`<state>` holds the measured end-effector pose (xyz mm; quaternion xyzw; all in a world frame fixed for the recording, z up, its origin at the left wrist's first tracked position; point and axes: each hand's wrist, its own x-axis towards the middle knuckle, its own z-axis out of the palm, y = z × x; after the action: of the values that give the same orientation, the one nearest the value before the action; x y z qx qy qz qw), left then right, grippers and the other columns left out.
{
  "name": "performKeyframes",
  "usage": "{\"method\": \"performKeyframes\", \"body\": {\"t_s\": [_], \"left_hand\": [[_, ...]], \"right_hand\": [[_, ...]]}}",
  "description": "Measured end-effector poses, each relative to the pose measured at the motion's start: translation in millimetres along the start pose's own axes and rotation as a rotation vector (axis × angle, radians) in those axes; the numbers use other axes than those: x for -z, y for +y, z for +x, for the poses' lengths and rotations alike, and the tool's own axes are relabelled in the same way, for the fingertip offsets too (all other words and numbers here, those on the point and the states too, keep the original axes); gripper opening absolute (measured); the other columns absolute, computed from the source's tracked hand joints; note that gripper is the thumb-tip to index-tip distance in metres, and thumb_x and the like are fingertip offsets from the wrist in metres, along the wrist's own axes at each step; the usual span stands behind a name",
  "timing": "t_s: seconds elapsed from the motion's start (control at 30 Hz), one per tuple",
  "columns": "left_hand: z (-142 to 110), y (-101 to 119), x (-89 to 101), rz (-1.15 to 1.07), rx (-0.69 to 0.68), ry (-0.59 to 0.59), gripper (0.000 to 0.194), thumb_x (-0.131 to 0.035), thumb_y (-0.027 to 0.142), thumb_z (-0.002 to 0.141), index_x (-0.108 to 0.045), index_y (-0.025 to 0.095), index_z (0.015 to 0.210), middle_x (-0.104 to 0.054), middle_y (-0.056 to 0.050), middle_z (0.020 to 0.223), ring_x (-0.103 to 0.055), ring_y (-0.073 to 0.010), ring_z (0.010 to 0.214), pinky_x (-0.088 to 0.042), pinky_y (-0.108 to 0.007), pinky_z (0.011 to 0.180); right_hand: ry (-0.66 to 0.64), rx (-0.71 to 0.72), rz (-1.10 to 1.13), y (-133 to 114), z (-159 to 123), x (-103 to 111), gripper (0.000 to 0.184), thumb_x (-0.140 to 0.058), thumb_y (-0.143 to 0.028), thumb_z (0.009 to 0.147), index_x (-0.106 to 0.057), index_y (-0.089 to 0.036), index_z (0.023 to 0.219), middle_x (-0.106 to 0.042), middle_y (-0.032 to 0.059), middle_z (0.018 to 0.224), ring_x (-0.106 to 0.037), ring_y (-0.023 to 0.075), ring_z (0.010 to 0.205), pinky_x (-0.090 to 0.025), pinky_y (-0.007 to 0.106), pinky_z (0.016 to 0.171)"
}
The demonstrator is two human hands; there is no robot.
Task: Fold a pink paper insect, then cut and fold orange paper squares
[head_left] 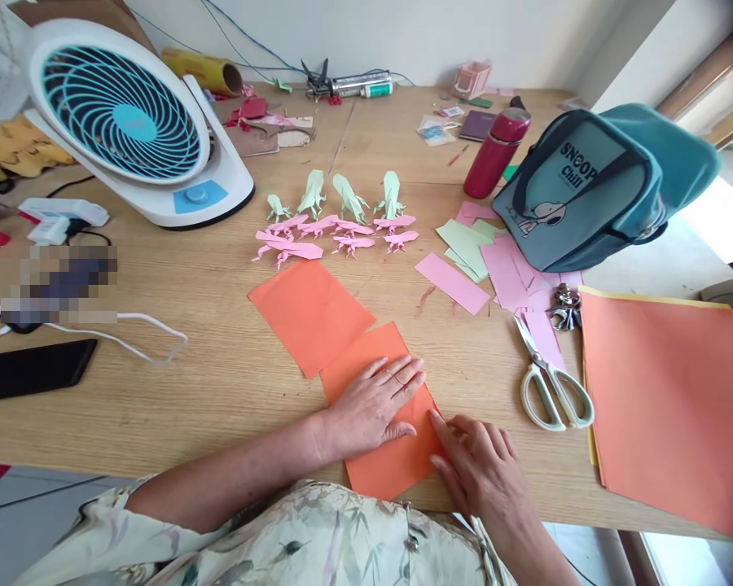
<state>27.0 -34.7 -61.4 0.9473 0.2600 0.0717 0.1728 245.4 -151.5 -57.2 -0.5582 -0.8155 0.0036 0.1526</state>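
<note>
One orange sheet (379, 472), plain and four-sided, lies slantwise on the counter (220, 407) before the person, its far end meeting a second orange sheet (309, 313). The left hand (370, 407) rests flat on it, fingers extended, gripping nothing, and covers its middle. The right hand (480, 460), half curled, touches the right edge; whether it pinches the paper, I cannot tell. Pixelation hides an object above the phone (37, 368). Pink figures (296, 247) stand beyond; scissors (545, 368) lie to the right.
</note>
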Motion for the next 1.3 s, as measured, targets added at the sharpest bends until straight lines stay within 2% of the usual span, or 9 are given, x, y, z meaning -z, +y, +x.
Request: {"method": "performKeyframes", "body": {"t_s": [0.17,0.33,0.43,0.6,0.7,0.87,1.0,1.2,1.3], "left_hand": [[0.4,0.8,1.9,-0.016,0.057,0.0,0.074,-0.048,0.059,0.093,-0.037,0.013,0.149,-0.028,-0.022,0.158,-0.024,-0.0345,0.148,-0.027,-0.051,0.118],[-0.3,2.0,2.0,0.001,0.054,-0.008,0.074,-0.051,0.052,0.094,-0.03,0.01,0.151,-0.027,-0.02,0.159,-0.021,-0.0323,0.149,-0.025,-0.049,0.12],[0.1,2.4,2.5,0.004,0.064,-0.003,0.079,-0.052,0.051,0.094,-0.023,0.006,0.153,-0.026,-0.019,0.16,-0.018,-0.0301,0.15,-0.022,-0.046,0.121],[-0.8,2.2,2.3,-0.015,0.061,0.013,0.08,-0.056,0.048,0.092,-0.022,0.007,0.152,-0.027,-0.02,0.159,-0.021,-0.0299,0.15,-0.024,-0.045,0.121],[-3.2,1.8,2.3,-0.037,0.108,0.085,0.073,-0.058,0.051,0.09,-0.037,0.008,0.144,-0.037,-0.023,0.152,-0.032,-0.0324,0.145,-0.036,-0.046,0.116],[-9.5,0.6,5.3,-0.04,0.11,0.198,0.045,-0.052,0.042,0.096,-0.053,0.008,0.126,-0.058,-0.021,0.131,-0.052,-0.0292,0.129,-0.046,-0.044,0.109],[-19.3,-1.4,6.8,-0.006,0.085,0.209,0.046,-0.051,0.032,0.097,-0.047,0.006,0.135,-0.055,-0.019,0.139,-0.045,-0.0272,0.137,-0.042,-0.042,0.113],[-29.6,-5.3,6.5,0.065,0.047,0.115,0.05,-0.049,0.035,0.098,-0.044,0.009,0.14,-0.047,-0.018,0.149,-0.036,-0.0284,0.144,-0.037,-0.046,0.116],[-29.9,-6.1,5.5,0.065,0.067,0.142,0.047,-0.047,0.036,0.099,-0.047,0.01,0.138,-0.049,-0.018,0.146,-0.04,-0.0273,0.141,-0.038,-0.045,0.115]], "right_hand": [[0.029,-0.104,-0.063,-3.0,1.7,-6.2,0.042,-0.048,-0.031,0.098,-0.053,-0.015,0.136,-0.059,0.0179,0.123,-0.056,0.0287,0.099,-0.044,0.042,0.079],[-0.005,-0.112,-0.031,-9.0,2.8,-8.3,0.038,-0.046,-0.033,0.099,-0.057,-0.018,0.131,-0.046,0.0183,0.146,-0.047,0.0343,0.127,-0.041,0.049,0.095],[-0.026,-0.167,-0.08,-9.2,4.9,-9.4,0.044,-0.046,-0.033,0.098,-0.051,-0.016,0.138,-0.043,0.0198,0.15,-0.045,0.0349,0.131,-0.041,0.049,0.097],[-0.067,-0.08,-0.075,-5.7,8.9,-10.8,0.058,-0.048,-0.035,0.096,-0.036,-0.016,0.149,-0.035,0.0178,0.157,-0.032,0.0356,0.144,-0.031,0.054,0.11],[-0.026,-0.11,-0.088,-5.3,16.6,-10.9,0.062,-0.045,-0.034,0.098,-0.026,-0.014,0.154,-0.03,0.0177,0.159,-0.029,0.0348,0.146,-0.027,0.056,0.113],[-0.088,0.054,-0.044,-16.0,47.0,-16.9,0.066,-0.041,-0.036,0.099,-0.019,-0.01,0.156,-0.027,0.0146,0.161,-0.022,0.0286,0.149,-0.02,0.051,0.119],[-0.149,0.144,-0.007,-13.1,61.7,-24.9,0.07,-0.039,-0.043,0.1,-0.016,-0.008,0.156,-0.022,0.0141,0.162,-0.018,0.0263,0.15,-0.02,0.048,0.121],[-0.091,-0.025,-0.079,-1.3,60.5,-30.2,0.071,-0.037,-0.04,0.101,-0.006,-0.011,0.158,-0.027,0.0147,0.161,-0.02,0.0286,0.15,-0.022,0.054,0.118],[-0.106,0.039,-0.069,-3.1,72.0,-34.2,0.072,-0.037,-0.043,0.101,-0.005,-0.012,0.158,-0.023,0.0124,0.162,-0.017,0.0288,0.15,-0.019,0.053,0.119]]}}
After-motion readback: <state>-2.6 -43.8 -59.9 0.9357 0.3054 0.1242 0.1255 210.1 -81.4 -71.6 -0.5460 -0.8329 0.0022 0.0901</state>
